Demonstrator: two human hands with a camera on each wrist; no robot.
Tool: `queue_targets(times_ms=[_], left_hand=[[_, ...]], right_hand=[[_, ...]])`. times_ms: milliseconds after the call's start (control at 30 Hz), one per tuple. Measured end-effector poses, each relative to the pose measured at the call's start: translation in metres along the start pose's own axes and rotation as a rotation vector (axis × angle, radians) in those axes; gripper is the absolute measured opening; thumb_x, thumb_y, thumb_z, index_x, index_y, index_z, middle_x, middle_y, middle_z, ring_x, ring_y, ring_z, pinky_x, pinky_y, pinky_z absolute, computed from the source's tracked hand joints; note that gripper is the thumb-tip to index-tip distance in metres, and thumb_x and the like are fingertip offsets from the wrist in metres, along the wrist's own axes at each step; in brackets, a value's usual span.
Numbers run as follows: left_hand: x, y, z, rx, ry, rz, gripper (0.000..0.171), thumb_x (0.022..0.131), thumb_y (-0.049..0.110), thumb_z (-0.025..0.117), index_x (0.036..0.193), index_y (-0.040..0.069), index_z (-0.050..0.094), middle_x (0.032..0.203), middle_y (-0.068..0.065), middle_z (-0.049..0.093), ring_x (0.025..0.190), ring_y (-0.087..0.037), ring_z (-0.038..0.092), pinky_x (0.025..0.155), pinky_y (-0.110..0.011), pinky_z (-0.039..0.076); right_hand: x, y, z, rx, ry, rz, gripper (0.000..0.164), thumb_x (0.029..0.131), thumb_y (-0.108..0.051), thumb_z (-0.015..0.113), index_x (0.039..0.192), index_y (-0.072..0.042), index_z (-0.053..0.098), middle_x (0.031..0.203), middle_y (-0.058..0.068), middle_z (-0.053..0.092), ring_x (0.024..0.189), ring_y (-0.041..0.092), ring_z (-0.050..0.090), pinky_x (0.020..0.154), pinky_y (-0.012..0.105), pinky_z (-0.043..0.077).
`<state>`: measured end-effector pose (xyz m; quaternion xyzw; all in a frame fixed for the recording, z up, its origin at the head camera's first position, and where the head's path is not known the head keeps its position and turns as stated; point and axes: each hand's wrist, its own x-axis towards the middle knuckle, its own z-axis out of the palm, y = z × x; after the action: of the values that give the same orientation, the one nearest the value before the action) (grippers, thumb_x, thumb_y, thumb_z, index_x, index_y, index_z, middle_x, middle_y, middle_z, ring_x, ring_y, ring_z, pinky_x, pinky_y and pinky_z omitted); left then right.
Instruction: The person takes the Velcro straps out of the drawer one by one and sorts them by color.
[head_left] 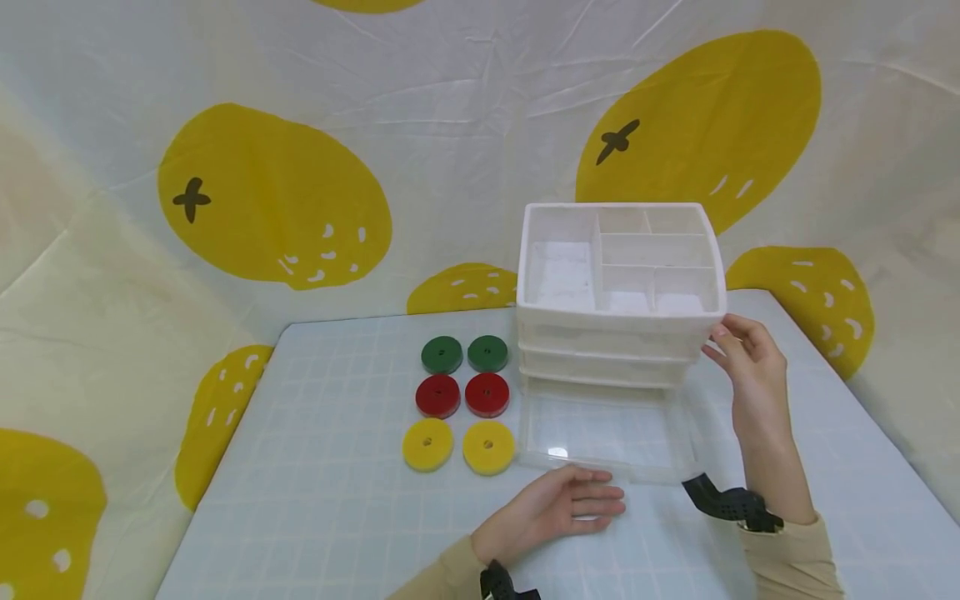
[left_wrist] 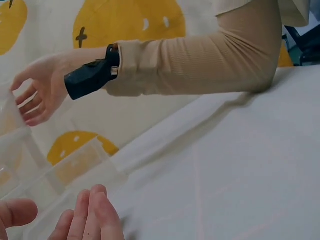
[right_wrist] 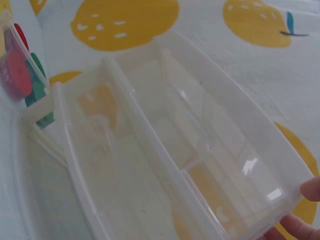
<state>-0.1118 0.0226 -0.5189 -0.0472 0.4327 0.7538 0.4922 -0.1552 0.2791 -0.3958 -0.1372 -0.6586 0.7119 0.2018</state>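
A white plastic drawer organizer (head_left: pixel 622 315) with a divided top tray stands on the table. Its clear bottom drawer (head_left: pixel 611 473) is pulled out at the front, with nothing inside. My right hand (head_left: pixel 753 379) grips the organizer's right front corner; the right wrist view shows the thumb (right_wrist: pixel 311 189) on one side of that corner and fingers (right_wrist: pixel 300 227) below it. Just in front of the drawer's front edge, my left hand (head_left: pixel 555 510) lies with its fingers extended and nothing in it. Left of the organizer are round discs: green (head_left: pixel 488 353), red (head_left: pixel 487 394) and yellow (head_left: pixel 488 447).
The discs lie in pairs by colour, close to the organizer's left side. A light checked cloth covers the table (head_left: pixel 337 467). Behind it hangs a pale curtain (head_left: pixel 450 167) printed with yellow fruit shapes. Each wrist wears a black camera mount (head_left: pixel 731 502).
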Motion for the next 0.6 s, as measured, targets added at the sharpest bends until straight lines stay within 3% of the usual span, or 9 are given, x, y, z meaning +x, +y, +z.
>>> queue_targets(times_ms=[233, 600], left_hand=[[0.0032, 0.0027, 0.0071, -0.088, 0.04, 0.001, 0.04, 0.097, 0.029, 0.05, 0.129, 0.005, 0.057, 0.129, -0.014, 0.063, 0.117, -0.025, 0.062, 0.109, -0.044, 0.042], [0.0055, 0.0058, 0.0092, -0.081, 0.024, 0.039, 0.039, 0.096, 0.028, 0.05, 0.128, 0.006, 0.057, 0.13, -0.012, 0.062, 0.117, -0.023, 0.062, 0.109, -0.043, 0.042]], right_hand=[[-0.0006, -0.0001, 0.0013, 0.001, 0.005, -0.004, 0.039, 0.09, -0.034, 0.065, 0.122, -0.015, 0.056, 0.114, -0.008, 0.055, 0.108, 0.007, 0.055, 0.08, 0.006, 0.049], [0.0006, 0.0001, 0.0003, 0.028, 0.001, 0.002, 0.036, 0.09, -0.032, 0.065, 0.12, -0.015, 0.056, 0.113, -0.008, 0.055, 0.106, 0.006, 0.055, 0.078, 0.006, 0.049]])
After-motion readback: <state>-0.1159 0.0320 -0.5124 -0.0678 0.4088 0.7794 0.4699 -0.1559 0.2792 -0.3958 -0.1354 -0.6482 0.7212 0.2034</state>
